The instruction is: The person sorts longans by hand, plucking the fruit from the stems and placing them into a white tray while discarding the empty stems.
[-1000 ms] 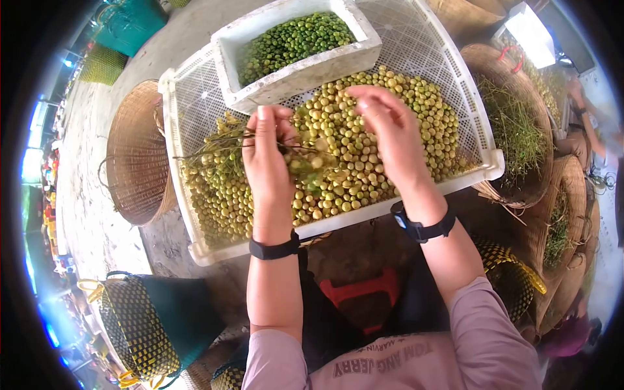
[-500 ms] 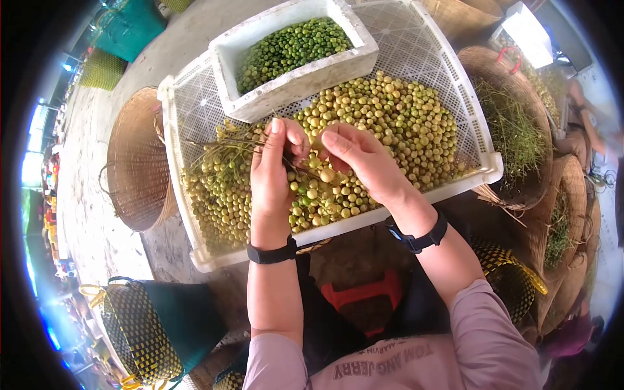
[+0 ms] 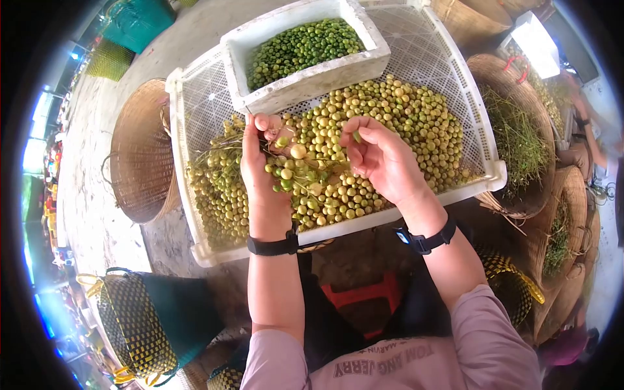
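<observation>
1. Two hands that met on the fruit cluster (image 3: 294, 170) half a second ago now stand apart; judged, one fruit has come off.
2. Left hand (image 3: 262, 179): closed round the stems, cluster raised just above the heap in the white mesh crate (image 3: 455, 78).
3. Right hand (image 3: 385, 164): half curled, fingertips pinching a green fruit (image 3: 357, 136).

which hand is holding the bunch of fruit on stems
The left hand grips the stemmed bunch above the white crate; the right hand only pinches a single green fruit.
</observation>
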`<state>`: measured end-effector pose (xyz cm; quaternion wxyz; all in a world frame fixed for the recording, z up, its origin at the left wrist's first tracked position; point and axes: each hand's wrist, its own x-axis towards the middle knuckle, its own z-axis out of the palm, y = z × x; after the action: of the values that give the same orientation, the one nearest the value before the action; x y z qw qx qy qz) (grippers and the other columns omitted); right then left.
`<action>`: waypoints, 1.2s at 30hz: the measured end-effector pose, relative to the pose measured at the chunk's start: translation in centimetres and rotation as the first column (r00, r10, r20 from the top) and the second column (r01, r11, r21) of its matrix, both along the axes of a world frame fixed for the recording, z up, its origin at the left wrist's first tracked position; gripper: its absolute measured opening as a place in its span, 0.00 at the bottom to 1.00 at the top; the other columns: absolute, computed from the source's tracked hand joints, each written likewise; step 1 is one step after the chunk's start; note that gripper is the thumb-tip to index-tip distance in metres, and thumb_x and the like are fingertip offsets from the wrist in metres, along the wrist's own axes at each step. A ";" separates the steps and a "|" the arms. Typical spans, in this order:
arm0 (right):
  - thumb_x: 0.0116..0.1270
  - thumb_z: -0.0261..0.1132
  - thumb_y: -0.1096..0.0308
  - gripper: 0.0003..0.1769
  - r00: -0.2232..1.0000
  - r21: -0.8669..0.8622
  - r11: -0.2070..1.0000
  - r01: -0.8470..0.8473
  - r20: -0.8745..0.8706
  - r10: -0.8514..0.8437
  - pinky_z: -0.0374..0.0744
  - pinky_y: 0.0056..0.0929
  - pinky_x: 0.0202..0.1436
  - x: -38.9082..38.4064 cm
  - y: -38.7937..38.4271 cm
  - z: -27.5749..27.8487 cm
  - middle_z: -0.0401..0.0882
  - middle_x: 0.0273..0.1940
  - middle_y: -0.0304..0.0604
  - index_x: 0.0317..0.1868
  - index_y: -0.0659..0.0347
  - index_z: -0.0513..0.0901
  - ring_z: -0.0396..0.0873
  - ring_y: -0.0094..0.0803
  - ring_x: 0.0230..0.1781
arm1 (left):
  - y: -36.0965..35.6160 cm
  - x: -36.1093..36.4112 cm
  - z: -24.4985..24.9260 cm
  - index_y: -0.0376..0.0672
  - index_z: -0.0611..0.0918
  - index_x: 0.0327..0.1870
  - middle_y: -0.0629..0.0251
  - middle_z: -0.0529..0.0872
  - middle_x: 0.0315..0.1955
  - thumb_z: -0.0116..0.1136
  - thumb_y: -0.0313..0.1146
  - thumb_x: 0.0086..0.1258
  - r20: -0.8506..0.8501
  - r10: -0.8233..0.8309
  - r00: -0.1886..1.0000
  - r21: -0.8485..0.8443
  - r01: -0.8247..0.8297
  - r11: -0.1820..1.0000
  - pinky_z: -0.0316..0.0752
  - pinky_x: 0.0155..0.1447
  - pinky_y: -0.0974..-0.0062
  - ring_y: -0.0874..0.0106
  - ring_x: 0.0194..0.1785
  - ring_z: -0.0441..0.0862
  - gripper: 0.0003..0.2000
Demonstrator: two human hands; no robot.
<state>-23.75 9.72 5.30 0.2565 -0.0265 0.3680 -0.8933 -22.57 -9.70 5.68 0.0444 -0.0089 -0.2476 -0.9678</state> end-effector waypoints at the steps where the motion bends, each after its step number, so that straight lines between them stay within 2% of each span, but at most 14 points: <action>1: 0.74 0.55 0.63 0.09 0.997 0.071 0.997 -0.013 -0.071 0.018 0.65 0.15 0.27 0.0 0.0 -0.4 0.76 0.33 0.30 0.45 0.57 0.78 0.68 0.14 0.26 | -0.4 -0.1 -0.4 0.50 0.71 0.34 0.77 0.66 0.25 0.43 0.42 0.80 -0.002 0.005 1.000 -0.001 -0.005 1.000 0.64 0.30 0.84 0.83 0.27 0.64 0.12; 3: 0.74 0.56 0.61 0.10 0.991 0.207 0.978 -0.024 -0.126 0.051 0.62 0.15 0.23 0.3 -0.3 -0.3 0.74 0.30 0.27 0.41 0.56 0.79 0.64 0.13 0.22 | -0.9 -0.2 -0.5 0.50 0.72 0.34 0.77 0.68 0.26 0.44 0.42 0.80 -0.031 -0.045 0.998 0.127 0.049 0.991 0.65 0.29 0.84 0.83 0.27 0.65 0.11; 6: 0.73 0.61 0.60 0.10 0.927 0.402 0.914 0.057 -0.361 0.101 0.62 0.14 0.29 1.1 -0.9 0.5 0.71 0.28 0.25 0.41 0.58 0.80 0.63 0.12 0.27 | -1.2 -0.3 -0.7 0.51 0.72 0.34 0.77 0.69 0.26 0.45 0.42 0.80 0.002 -0.011 1.000 0.137 0.011 0.991 0.66 0.29 0.84 0.83 0.27 0.66 0.11; 8: 0.72 0.63 0.61 0.10 0.917 0.461 0.887 0.040 -0.369 0.150 0.63 0.15 0.32 1.4 -1.4 1.0 0.72 0.29 0.26 0.40 0.59 0.80 0.63 0.13 0.29 | -1.1 -0.2 -0.6 0.51 0.73 0.34 0.77 0.69 0.26 0.46 0.42 0.79 -0.001 0.001 1.000 0.111 -0.001 0.994 0.67 0.29 0.85 0.84 0.27 0.66 0.11; 10: 0.71 0.64 0.61 0.11 0.855 0.490 0.865 0.112 -0.491 0.167 0.65 0.16 0.33 2.1 -2.4 0.8 0.73 0.30 0.26 0.40 0.60 0.80 0.64 0.14 0.29 | -0.6 0.0 -0.3 0.51 0.73 0.34 0.77 0.69 0.25 0.46 0.42 0.79 0.040 0.091 0.995 -0.005 -0.091 0.996 0.65 0.29 0.85 0.83 0.27 0.66 0.11; 14: 0.72 0.62 0.61 0.11 0.833 0.577 0.814 0.064 -0.480 0.275 0.68 0.17 0.35 2.2 -2.3 0.7 0.74 0.32 0.28 0.40 0.61 0.80 0.65 0.14 0.30 | 0.1 0.1 0.4 0.51 0.71 0.34 0.78 0.68 0.25 0.47 0.42 0.79 0.122 0.158 0.980 -0.097 -0.147 0.984 0.63 0.28 0.84 0.84 0.26 0.65 0.10; 20: 0.77 0.51 0.62 0.12 0.882 0.362 0.930 -0.058 -0.419 0.218 0.64 0.15 0.31 2.5 -1.8 1.2 0.73 0.32 0.29 0.40 0.58 0.78 0.63 0.13 0.27 | -0.6 0.0 0.3 0.54 0.71 0.34 0.79 0.67 0.24 0.46 0.43 0.79 0.201 0.264 0.943 -0.158 -0.235 0.959 0.64 0.27 0.82 0.82 0.25 0.65 0.10; 21: 0.76 0.50 0.63 0.11 0.933 0.302 0.946 -0.117 -0.293 0.209 0.61 0.13 0.28 2.3 -1.8 0.9 0.72 0.31 0.29 0.41 0.57 0.77 0.60 0.12 0.25 | -0.6 -0.1 0.4 0.54 0.71 0.34 0.79 0.67 0.24 0.46 0.44 0.79 0.202 0.269 0.942 -0.172 -0.237 0.956 0.65 0.27 0.82 0.82 0.25 0.65 0.10; 24: 0.75 0.50 0.64 0.10 0.976 0.222 0.969 -0.110 -0.159 0.148 0.60 0.12 0.27 2.1 -1.9 1.0 0.71 0.30 0.29 0.42 0.57 0.77 0.58 0.11 0.24 | -0.3 0.0 0.4 0.53 0.71 0.34 0.78 0.67 0.24 0.46 0.43 0.79 0.217 0.281 0.935 -0.216 -0.235 0.948 0.65 0.29 0.82 0.82 0.26 0.65 0.11; 26: 0.74 0.56 0.63 0.09 0.960 0.398 0.913 -0.086 -0.212 0.182 0.63 0.12 0.28 2.0 -2.0 0.5 0.72 0.32 0.27 0.44 0.59 0.78 0.62 0.11 0.26 | 0.2 0.0 0.5 0.52 0.71 0.34 0.77 0.66 0.25 0.46 0.42 0.79 0.242 0.297 0.924 -0.276 -0.228 0.934 0.65 0.33 0.82 0.81 0.28 0.65 0.11; 28: 0.72 0.61 0.63 0.09 0.884 0.463 0.883 0.072 -0.440 0.159 0.66 0.13 0.33 2.1 -3.0 -0.3 0.73 0.32 0.27 0.43 0.61 0.79 0.67 0.12 0.29 | 0.4 0.2 0.5 0.50 0.74 0.33 0.78 0.71 0.27 0.49 0.43 0.78 0.218 0.286 0.933 -0.296 -0.216 0.930 0.67 0.38 0.82 0.81 0.32 0.69 0.12; 30: 0.71 0.63 0.63 0.09 0.906 0.469 0.883 0.017 -0.381 0.184 0.68 0.14 0.36 2.2 -2.8 0.4 0.73 0.31 0.27 0.40 0.60 0.79 0.69 0.13 0.32 | 0.3 0.0 0.0 0.49 0.74 0.32 0.77 0.71 0.27 0.49 0.44 0.77 0.229 0.252 0.940 -0.295 -0.180 0.938 0.66 0.39 0.83 0.81 0.32 0.69 0.13; 33: 0.72 0.62 0.63 0.09 0.901 0.390 0.921 -0.010 -0.396 0.178 0.65 0.14 0.35 2.2 -2.5 0.5 0.73 0.30 0.27 0.39 0.60 0.78 0.66 0.11 0.31 | 0.5 -0.1 0.5 0.50 0.73 0.33 0.77 0.68 0.26 0.47 0.43 0.78 0.237 0.295 0.926 -0.307 -0.217 0.927 0.65 0.36 0.82 0.81 0.30 0.67 0.12; 36: 0.73 0.59 0.64 0.08 0.938 0.323 0.941 -0.098 -0.286 0.196 0.63 0.13 0.30 2.2 -1.8 0.8 0.72 0.29 0.27 0.37 0.58 0.77 0.64 0.11 0.28 | 0.0 -0.1 0.3 0.52 0.71 0.34 0.77 0.67 0.25 0.45 0.42 0.79 0.238 0.308 0.921 -0.282 -0.238 0.930 0.65 0.32 0.82 0.82 0.28 0.65 0.11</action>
<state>-21.53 7.93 6.11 0.2626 -0.1562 0.5341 -0.7883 -22.71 -9.67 5.94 0.1430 0.1563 -0.3690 -0.9049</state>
